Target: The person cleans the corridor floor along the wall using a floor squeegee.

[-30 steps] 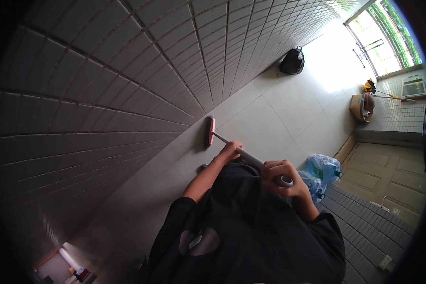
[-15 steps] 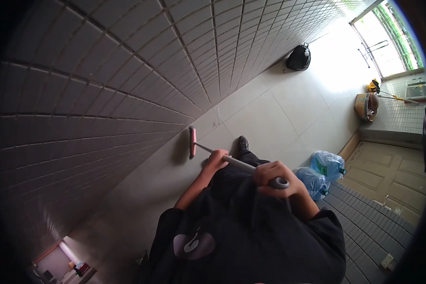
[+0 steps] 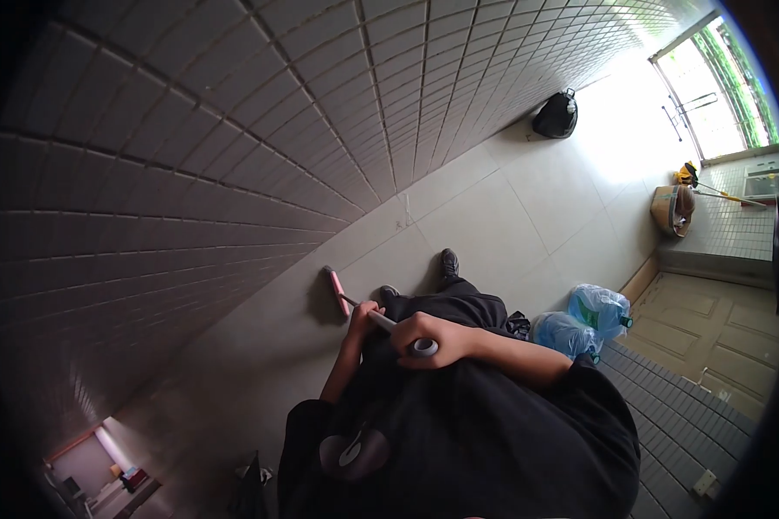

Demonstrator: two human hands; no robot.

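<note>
A broom with a pink head [image 3: 337, 292] is on the floor near the tiled wall, its grey handle [image 3: 382, 321] running back toward my body. My left hand [image 3: 366, 318] is closed round the lower part of the handle, close to my knee. Nearer my chest, my right hand [image 3: 428, 338] grips the handle's top end, and the round grey cap shows at the fist. Dark edging lines the head; bristle detail is too small to make out. My dark shoes [image 3: 449, 262] stand to the right of the broom head.
A tiled wall [image 3: 260, 156] runs along the left. A black bag [image 3: 556, 115] rests against it farther ahead. Two large blue water bottles [image 3: 599, 310] stand at my right, near a beige door [image 3: 701, 324]. A cardboard box [image 3: 666, 210] sits beyond, before a bright window [image 3: 710, 86].
The broom head has moved left and back toward me, and its tilt has changed. Both hands have shifted left, my right hand farther, bringing them closer together. A second shoe now shows.
</note>
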